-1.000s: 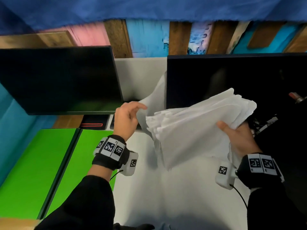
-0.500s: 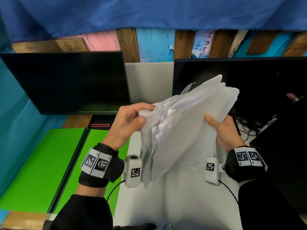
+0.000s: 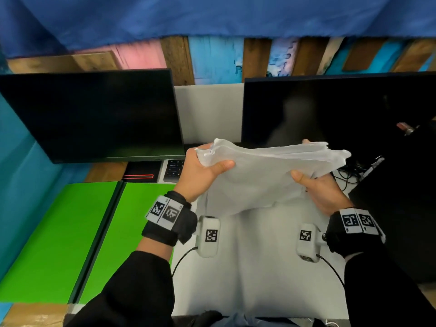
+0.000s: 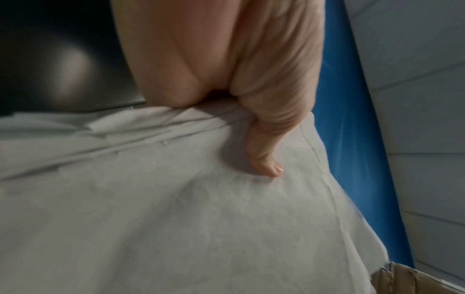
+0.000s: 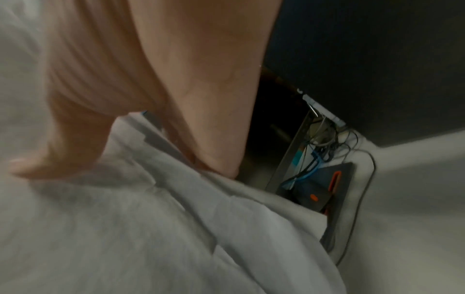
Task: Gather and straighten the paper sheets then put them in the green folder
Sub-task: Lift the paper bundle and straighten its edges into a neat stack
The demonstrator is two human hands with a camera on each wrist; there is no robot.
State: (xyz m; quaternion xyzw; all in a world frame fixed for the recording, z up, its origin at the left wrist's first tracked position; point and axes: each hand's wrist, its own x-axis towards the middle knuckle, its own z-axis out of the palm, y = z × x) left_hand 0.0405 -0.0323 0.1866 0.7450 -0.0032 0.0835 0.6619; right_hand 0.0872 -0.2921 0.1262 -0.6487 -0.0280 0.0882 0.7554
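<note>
A loose stack of white paper sheets (image 3: 264, 175) hangs in the air over the white desk, its edges uneven. My left hand (image 3: 203, 171) grips the stack's left end, thumb on the near face (image 4: 266, 169). My right hand (image 3: 316, 187) grips the right side, thumb on top (image 5: 30, 165). The sheets (image 4: 176, 208) sag between both hands (image 5: 151, 228). The green folder (image 3: 77, 237) lies open and flat on the desk at the left, apart from the hands.
Two dark monitors stand at the back, one left (image 3: 94, 114) and one right (image 3: 330, 109). A keyboard (image 3: 173, 169) peeks out under the left monitor. Cables (image 3: 346, 173) and a dark device (image 5: 324, 191) lie at the right. White desk (image 3: 254, 267) lies below the hands.
My left hand reached the stack and took hold of its left end. Both hands turned the sheets from an upright fan to a flatter, more level bundle.
</note>
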